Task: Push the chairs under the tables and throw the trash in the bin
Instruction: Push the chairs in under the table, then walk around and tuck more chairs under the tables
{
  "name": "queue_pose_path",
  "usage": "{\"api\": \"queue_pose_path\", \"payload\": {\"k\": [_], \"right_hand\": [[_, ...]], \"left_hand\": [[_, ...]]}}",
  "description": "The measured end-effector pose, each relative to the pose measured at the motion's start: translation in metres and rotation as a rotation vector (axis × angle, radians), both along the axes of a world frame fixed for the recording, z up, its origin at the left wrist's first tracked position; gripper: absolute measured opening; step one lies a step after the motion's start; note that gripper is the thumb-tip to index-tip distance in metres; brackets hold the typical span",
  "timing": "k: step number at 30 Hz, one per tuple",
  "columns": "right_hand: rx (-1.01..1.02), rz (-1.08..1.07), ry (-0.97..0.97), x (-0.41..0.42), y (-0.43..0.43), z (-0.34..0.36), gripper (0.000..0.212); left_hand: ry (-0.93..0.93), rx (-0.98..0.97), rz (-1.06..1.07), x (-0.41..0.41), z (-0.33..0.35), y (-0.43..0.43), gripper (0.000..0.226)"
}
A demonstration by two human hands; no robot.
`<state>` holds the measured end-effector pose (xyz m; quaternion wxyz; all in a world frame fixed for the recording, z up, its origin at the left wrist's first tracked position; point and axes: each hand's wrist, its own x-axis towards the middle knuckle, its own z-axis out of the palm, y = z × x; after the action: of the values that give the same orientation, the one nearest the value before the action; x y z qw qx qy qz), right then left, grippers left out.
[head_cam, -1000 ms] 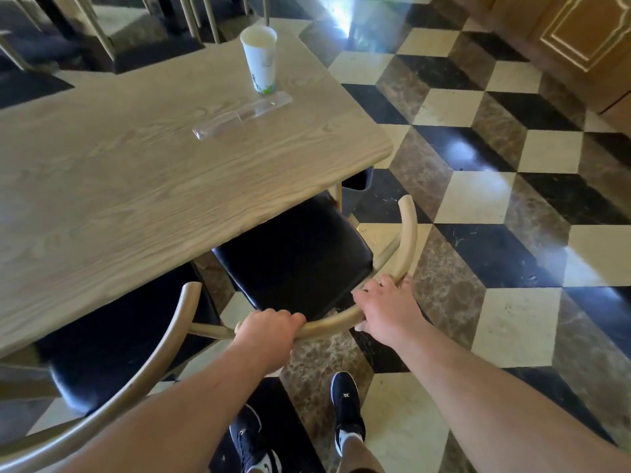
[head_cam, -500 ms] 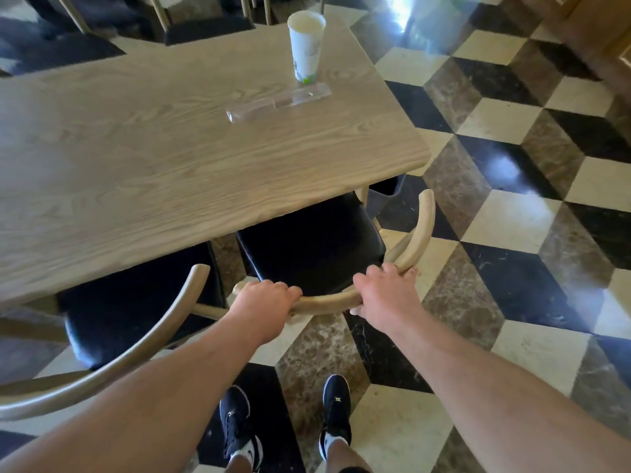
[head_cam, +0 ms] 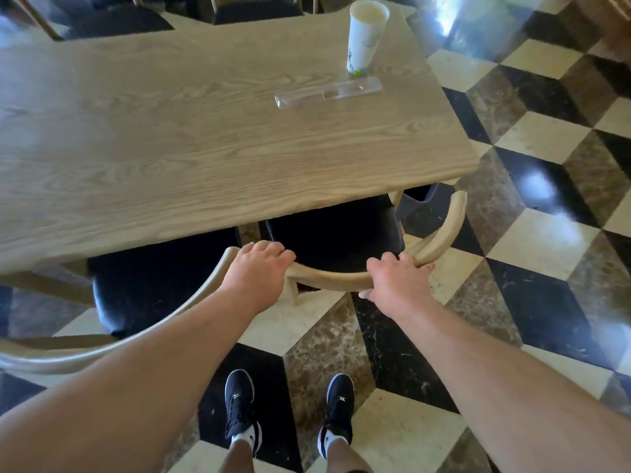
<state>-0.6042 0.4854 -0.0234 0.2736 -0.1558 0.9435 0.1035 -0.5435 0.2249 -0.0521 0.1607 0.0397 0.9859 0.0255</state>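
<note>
A wooden chair with a black seat (head_cam: 334,237) and a curved backrest (head_cam: 331,276) stands at the near edge of the light wooden table (head_cam: 205,148), its seat mostly under the top. My left hand (head_cam: 256,271) grips the left part of the backrest. My right hand (head_cam: 397,279) grips the right part. On the table's far right stand a white paper cup (head_cam: 365,35) and a clear plastic wrapper (head_cam: 327,92) lying flat in front of it.
A second chair with a black seat (head_cam: 153,281) and curved backrest (head_cam: 112,343) sits to the left, partly under the table. More chairs (head_cam: 256,11) stand on the far side. The floor is checkered marble (head_cam: 529,233). My feet (head_cam: 290,411) stand behind the chair.
I have stepped forward and both hands have pushed the chair further under the table. Less of its black seat shows now.
</note>
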Motion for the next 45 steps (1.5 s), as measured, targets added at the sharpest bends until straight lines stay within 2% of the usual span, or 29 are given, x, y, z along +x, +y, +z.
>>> {"api": "queue_pose_path", "payload": {"k": [5,9,15,18,22,30,33,39,45], "right_hand": [[0.225,0.051,-0.012,0.0,-0.029,0.003,0.048],[0.067,0.176,-0.028,0.011,-0.061,-0.003,0.037],[-0.115,0.233,0.022,0.017,-0.083,0.049,0.055],[-0.176,0.163,0.147,-0.01,-0.08,0.112,0.067],[-0.248,0.072,0.354,-0.037,-0.065,0.221,0.076],[-0.293,-0.063,0.711,-0.026,0.017,0.395,0.088],[-0.292,-0.095,0.813,-0.011,0.066,0.444,0.083],[-0.238,-0.152,1.035,0.022,0.184,0.527,0.078],[-0.156,-0.274,1.12,0.051,0.318,0.565,0.084]], "left_hand": [[-0.016,0.036,0.338,0.036,0.005,-0.049,0.066],[-0.189,0.12,0.488,0.06,0.011,-0.075,0.068],[-0.273,0.104,0.349,0.052,0.063,-0.101,0.074],[-0.202,0.105,0.268,0.011,0.119,-0.108,0.085],[-0.016,0.089,0.134,-0.055,0.22,-0.096,0.089],[0.315,0.148,-0.165,-0.123,0.415,0.007,0.091],[0.412,0.135,-0.286,-0.131,0.469,0.061,0.093],[0.549,0.157,-0.45,-0.137,0.56,0.191,0.091],[0.656,0.127,-0.623,-0.125,0.604,0.33,0.093]]}}
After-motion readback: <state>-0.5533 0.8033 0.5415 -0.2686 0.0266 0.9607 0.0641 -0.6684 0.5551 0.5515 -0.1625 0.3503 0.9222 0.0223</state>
